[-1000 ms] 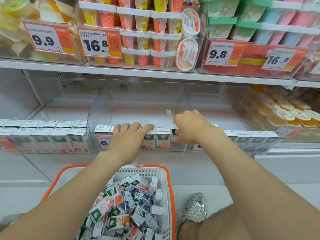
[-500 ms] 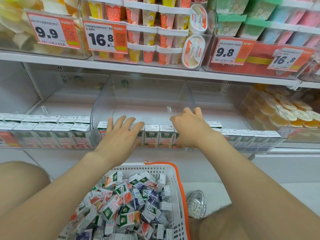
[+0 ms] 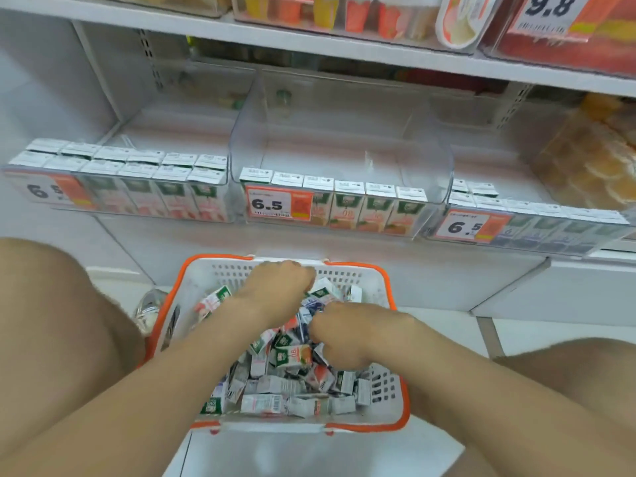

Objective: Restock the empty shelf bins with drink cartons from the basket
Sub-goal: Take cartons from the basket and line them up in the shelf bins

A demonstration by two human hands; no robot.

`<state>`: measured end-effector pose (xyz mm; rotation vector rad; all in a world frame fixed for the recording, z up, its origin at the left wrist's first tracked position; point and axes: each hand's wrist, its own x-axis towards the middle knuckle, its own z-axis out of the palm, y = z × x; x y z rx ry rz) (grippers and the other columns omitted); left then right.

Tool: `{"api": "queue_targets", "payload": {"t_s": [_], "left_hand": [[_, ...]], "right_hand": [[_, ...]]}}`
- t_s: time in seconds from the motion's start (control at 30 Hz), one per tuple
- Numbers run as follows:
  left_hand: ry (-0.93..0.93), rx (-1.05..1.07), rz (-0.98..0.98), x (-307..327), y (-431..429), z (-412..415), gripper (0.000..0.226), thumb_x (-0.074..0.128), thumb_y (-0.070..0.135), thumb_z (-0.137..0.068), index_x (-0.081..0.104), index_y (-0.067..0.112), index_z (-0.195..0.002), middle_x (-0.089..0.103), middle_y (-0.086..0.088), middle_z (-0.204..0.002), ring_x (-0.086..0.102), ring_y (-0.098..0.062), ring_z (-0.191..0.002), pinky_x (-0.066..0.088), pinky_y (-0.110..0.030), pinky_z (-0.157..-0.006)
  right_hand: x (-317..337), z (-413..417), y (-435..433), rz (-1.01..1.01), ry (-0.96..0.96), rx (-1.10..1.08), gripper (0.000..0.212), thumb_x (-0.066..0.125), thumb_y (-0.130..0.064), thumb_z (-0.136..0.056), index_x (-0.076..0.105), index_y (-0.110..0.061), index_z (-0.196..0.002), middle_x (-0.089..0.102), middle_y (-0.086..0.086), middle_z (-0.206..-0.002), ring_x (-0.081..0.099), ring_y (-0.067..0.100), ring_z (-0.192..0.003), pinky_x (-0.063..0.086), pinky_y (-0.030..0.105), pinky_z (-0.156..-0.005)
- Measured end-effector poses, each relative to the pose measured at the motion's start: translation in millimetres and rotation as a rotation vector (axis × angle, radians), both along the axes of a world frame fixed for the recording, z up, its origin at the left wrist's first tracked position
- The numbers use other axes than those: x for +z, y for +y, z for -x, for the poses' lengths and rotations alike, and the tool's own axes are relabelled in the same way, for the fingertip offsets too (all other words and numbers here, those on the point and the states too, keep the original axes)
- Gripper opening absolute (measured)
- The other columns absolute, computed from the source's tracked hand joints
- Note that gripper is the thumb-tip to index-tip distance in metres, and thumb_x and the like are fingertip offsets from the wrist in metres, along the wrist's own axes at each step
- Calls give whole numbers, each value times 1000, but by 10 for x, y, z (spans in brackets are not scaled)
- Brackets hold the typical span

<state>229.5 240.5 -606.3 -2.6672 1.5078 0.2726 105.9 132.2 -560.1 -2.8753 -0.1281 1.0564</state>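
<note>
Basket (image 3: 382, 390): white with an orange rim, on the floor below the shelf's front edge, between the person's two bare knees.
Drink cartons (image 3: 275, 387): loose pile, lying at all angles, filling the basket from the near wall to the far wall; green, orange and dark-blue faces show.
Left hand (image 3: 275, 290): in the basket at its far edge, fingers bent down into the pile. Fingertips are hidden and blurred, so I cannot tell whether it grips a carton.
Right hand (image 3: 347, 333): in the basket near its right edge, just beside the left hand, fingers curled tight among the cartons. I cannot tell what, if anything, it holds.
Middle bin (image 3: 327, 149): clear plastic, on the lower shelf directly above the basket. One row of six cartons (image 3: 347, 194) stands upright along its front edge; the floor behind the row is bare.
Left bin (image 3: 179, 132): two rows of upright cartons (image 3: 137, 166) at the front edge, bare behind.
Right bin (image 3: 499, 160): upright cartons (image 3: 537, 215) along the front edge, a few more at the front-left corner.
Price tags: the middle one (image 3: 275, 204) reads 6.5, on the bin's front-left corner; the side bins carry similar tags.
Upper shelf (image 3: 309, 39): clear bins of cups, partly cut off by the frame's top edge.
</note>
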Motion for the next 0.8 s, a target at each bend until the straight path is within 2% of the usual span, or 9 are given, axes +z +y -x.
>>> {"api": "queue_targets", "payload": {"t_s": [0.1, 0.23, 0.33, 0.4, 0.43, 0.5, 0.6, 0.7, 0.8], "left_hand": [[107, 34, -165, -302, 205, -29, 35, 54, 0, -94, 62, 22, -121, 65, -7, -115, 65, -31, -100, 43, -37, -69], [252, 78, -328, -755, 518, -59, 34, 53, -2, -94, 63, 17, -121, 62, -9, -120, 65, -31, -102, 56, -42, -81], [403, 94, -461, -1051, 703, -2, 29, 51, -2, -95, 63, 14, -116, 64, -8, -112, 64, -27, -91, 54, -38, -74], [435, 59, -509, -1259, 801, 79, 25, 54, 2, -97, 63, 13, -118, 63, -6, -105, 65, -25, -85, 55, -39, -69], [432, 24, -512, -1362, 838, 134, 30, 56, 5, -97, 62, 14, -125, 63, -7, -108, 66, -26, -89, 58, -41, -73], [419, -46, -458, -1561, 879, 252, 53, 62, 11, -98, 46, 20, -148, 56, -9, -132, 61, -34, -116, 54, -49, -94], [447, -152, -444, -1684, 831, 447, 77, 59, 9, -101, 21, 37, -162, 28, -6, -164, 34, -37, -148, 37, -60, -114], [413, -245, -527, -1761, 770, 517, 67, 58, 15, -103, 31, 39, -160, 22, -4, -168, 26, -34, -151, 36, -59, -112], [455, -235, -509, -1832, 741, 429, 55, 64, 10, -99, 49, 29, -149, 46, -6, -148, 49, -34, -136, 50, -53, -103]], "right_hand": [[-352, -107, 135, 17, -11, 59, 7, 55, -1, -91, 59, -7, -89, 52, 7, -77, 52, 24, -62, 44, 35, -51], [-894, -199, 271, 38, 104, 114, 17, 54, -6, -99, 62, -7, -114, 45, 4, -83, 54, 24, -70, 46, 36, -56], [-1301, -157, 303, 22, 271, 114, 37, 53, -1, -95, 58, -9, -131, 61, 10, -112, 64, 31, -92, 53, 39, -63], [-1473, -81, 294, 2, 326, 153, 45, 49, -1, -97, 52, -15, -140, 58, 10, -123, 60, 33, -98, 52, 41, -67], [-1531, -42, 285, -7, 350, 170, 48, 46, -2, -100, 50, -20, -144, 55, 10, -128, 58, 33, -100, 49, 41, -68], [-1633, 46, 259, -10, 413, 215, 61, 43, -5, -104, 38, -36, -156, 40, 11, -150, 54, 37, -119, 46, 43, -77], [-1747, 194, 256, 70, 434, 359, 74, 45, -8, -108, 16, -50, -162, 10, 11, -172, 34, 42, -148, 46, 55, -101], [-1913, 271, 215, 112, 361, 485, 63, 41, -31, -112, 8, -56, -160, 21, 13, -169, 38, 41, -147, 40, 56, -108], [-1999, 265, 150, 145, 238, 601, 65, 45, -28, -110, 11, -54, -159, 44, 18, -153, 54, 41, -129, 48, 54, -99]]}}
